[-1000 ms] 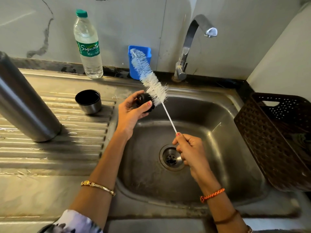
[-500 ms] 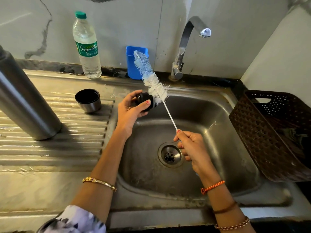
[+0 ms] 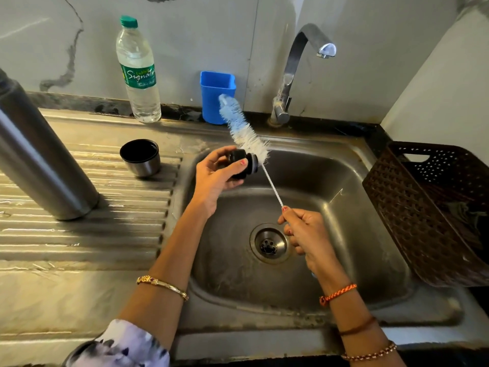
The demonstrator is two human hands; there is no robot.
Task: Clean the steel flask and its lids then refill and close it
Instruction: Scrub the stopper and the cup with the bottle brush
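Observation:
The tall steel flask [image 3: 39, 165] stands open on the ribbed drainboard at the left. Its steel cup lid [image 3: 140, 158] sits mouth-up beside it. My left hand [image 3: 215, 178] grips the black inner stopper lid [image 3: 242, 164] over the sink's back left corner. My right hand [image 3: 304, 231] holds the thin white handle of a bottle brush [image 3: 244, 132] above the drain. The brush's white and blue bristles lie against the stopper's right end and slant up toward the wall.
A plastic water bottle [image 3: 139, 72] with a green cap stands at the back wall. A blue holder [image 3: 215, 98] hangs beside the steel tap [image 3: 293, 72], which is not running. The steel sink [image 3: 344, 186] has a drain [image 3: 268, 243]. A brown perforated basket [image 3: 428, 207] sits at the right.
The brush has slid downward along the stopper, so bristles nearer its tip now touch it. Both hands keep their grips over the sink.

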